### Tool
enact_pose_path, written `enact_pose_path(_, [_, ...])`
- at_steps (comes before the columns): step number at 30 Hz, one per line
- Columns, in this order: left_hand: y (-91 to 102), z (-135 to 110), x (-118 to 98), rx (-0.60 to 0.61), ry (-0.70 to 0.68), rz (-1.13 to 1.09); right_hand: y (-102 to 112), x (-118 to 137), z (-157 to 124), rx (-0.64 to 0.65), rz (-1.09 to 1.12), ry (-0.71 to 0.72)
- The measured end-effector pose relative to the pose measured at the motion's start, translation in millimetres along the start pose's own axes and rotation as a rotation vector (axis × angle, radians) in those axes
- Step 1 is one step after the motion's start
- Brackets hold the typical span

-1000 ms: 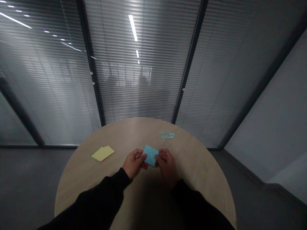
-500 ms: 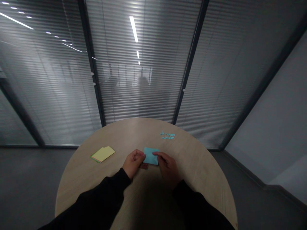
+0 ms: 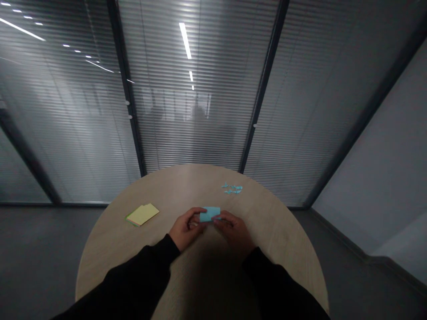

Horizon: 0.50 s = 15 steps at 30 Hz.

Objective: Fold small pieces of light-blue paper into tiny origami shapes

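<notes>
A small sheet of light blue paper (image 3: 210, 214) is held above the round wooden table (image 3: 270, 222), pinched at its left end by my left hand (image 3: 187, 227) and at its right end by my right hand (image 3: 233, 229). It looks folded, though the fingers hide its ends and any crease. Left of my hands lies a stack of yellow sticky notes (image 3: 143, 214) with green edges showing beneath. Several torn light blue paper scraps (image 3: 232, 188) lie near the far rim, beyond my right hand. Black sleeves cover both forearms.
The round table's far rim meets a glass partition with closed blinds (image 3: 190, 133), dark vertical frames and a blurred shape behind it. A grey wall (image 3: 376, 133) stands at the right. Grey floor (image 3: 40, 253) surrounds the table.
The blue paper now looks narrower and shorter, as if folded, and sits flatter between my fingers. My hands have drawn closer together around it. The yellow stack and scraps have not moved.
</notes>
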<state>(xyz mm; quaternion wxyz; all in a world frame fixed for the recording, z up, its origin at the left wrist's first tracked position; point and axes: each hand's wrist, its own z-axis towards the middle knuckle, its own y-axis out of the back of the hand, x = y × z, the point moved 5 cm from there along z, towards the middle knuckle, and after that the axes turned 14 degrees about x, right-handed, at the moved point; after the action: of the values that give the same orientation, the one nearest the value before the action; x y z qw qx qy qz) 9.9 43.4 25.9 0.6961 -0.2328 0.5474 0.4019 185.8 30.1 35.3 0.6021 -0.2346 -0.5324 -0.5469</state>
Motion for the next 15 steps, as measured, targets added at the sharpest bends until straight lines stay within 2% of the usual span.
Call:
enact_pose_path(3, [1.6, 1, 7, -0.061, 0.034, 0.014, -2, 3, 0, -0.004, 0.012, 0.012])
enact_pose_path(7, [-2.9, 1, 13, -0.119, 0.065, -0.035, -6, -4, -2, -0.054, 0.118, -0.104])
enact_pose_path(9, [-6.4, 0, 11, -0.129, 0.054, -0.059, -9, -9, -3, -0.079, 0.175, -0.135])
enact_pose_path(15, [-14.8, 1, -2, -0.106, -0.02, -0.2, -11, -16, -1, -0.115, 0.303, -0.081])
